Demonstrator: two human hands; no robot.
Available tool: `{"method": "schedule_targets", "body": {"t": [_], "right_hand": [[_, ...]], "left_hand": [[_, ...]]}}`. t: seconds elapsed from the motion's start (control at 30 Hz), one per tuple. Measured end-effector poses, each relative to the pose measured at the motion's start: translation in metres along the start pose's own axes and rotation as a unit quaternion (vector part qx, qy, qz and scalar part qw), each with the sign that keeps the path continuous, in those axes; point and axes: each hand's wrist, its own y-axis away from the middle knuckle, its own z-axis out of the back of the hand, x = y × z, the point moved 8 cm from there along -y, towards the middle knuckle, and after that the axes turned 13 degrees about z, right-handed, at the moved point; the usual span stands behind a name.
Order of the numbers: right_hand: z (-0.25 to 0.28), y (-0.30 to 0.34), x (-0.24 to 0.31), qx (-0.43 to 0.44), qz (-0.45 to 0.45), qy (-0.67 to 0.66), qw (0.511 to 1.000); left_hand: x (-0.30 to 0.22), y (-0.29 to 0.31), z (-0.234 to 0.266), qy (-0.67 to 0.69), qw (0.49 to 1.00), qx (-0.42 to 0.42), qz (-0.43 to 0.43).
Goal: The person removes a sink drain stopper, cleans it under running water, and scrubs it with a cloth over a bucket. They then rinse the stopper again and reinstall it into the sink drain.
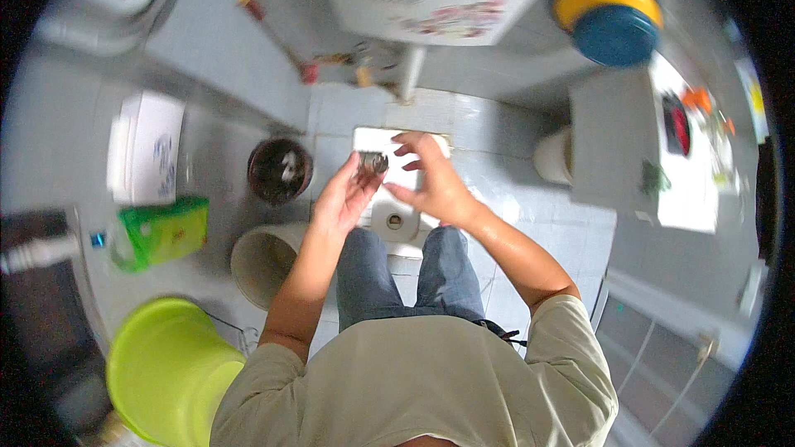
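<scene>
In front of me, over a white squat toilet set in the floor, my left hand holds a small dark metallic piece, roughly cylindrical with a round end. It rests at the fingers and thumb, and its exact kind is too small and blurred to tell. My right hand is just to the right of it, fingers curved and apart, with nothing seen between them. A narrow gap shows between the right fingertips and the piece.
A dark round pot, a whitish bin and a lime-green bucket stand left. Higher left are a white box and a green packet. Ahead hangs a flowered white panel. Right are stacked basins and a white cabinet.
</scene>
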Motion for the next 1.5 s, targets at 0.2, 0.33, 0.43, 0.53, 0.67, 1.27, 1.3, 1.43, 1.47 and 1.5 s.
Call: {"method": "schedule_targets", "body": {"t": [0.2, 0.33, 0.43, 0.53, 0.67, 1.27, 1.3, 1.43, 1.47, 1.5], "right_hand": [[0.127, 0.088, 0.098, -0.101, -0.017, 0.113, 0.988], [0.222, 0.191, 0.148, -0.193, -0.065, 0.114, 0.972], [0.293, 0.295, 0.171, -0.278, -0.122, 0.124, 0.945], [0.359, 0.404, 0.185, -0.350, -0.186, 0.154, 0.905], [0.424, 0.517, 0.186, -0.477, -0.225, 0.096, 0.844], [0.715, 0.550, 0.035, -0.638, -0.226, -0.320, 0.663], [0.730, 0.547, 0.016, -0.636, -0.224, -0.361, 0.644], [0.793, 0.531, -0.067, -0.628, -0.207, -0.476, 0.579], [0.808, 0.527, -0.084, -0.634, -0.211, -0.483, 0.566], [0.822, 0.522, -0.106, -0.637, -0.216, -0.495, 0.550]], "left_hand": [[0.128, 0.049, -0.137, -0.119, 0.980, 0.026, 0.157], [0.234, 0.069, -0.191, -0.140, 0.959, 0.063, 0.239], [0.312, 0.063, -0.213, -0.151, 0.948, 0.040, 0.278], [0.382, 0.056, -0.226, -0.164, 0.934, 0.009, 0.317], [0.451, 0.036, -0.254, -0.183, 0.914, 0.005, 0.361], [0.586, -0.207, -0.575, -0.370, 0.887, 0.175, 0.214], [0.592, -0.222, -0.604, -0.371, 0.883, 0.194, 0.210], [0.616, -0.281, -0.711, -0.386, 0.872, 0.234, 0.188], [0.629, -0.297, -0.732, -0.384, 0.863, 0.256, 0.206], [0.638, -0.315, -0.749, -0.380, 0.867, 0.252, 0.200]]}}
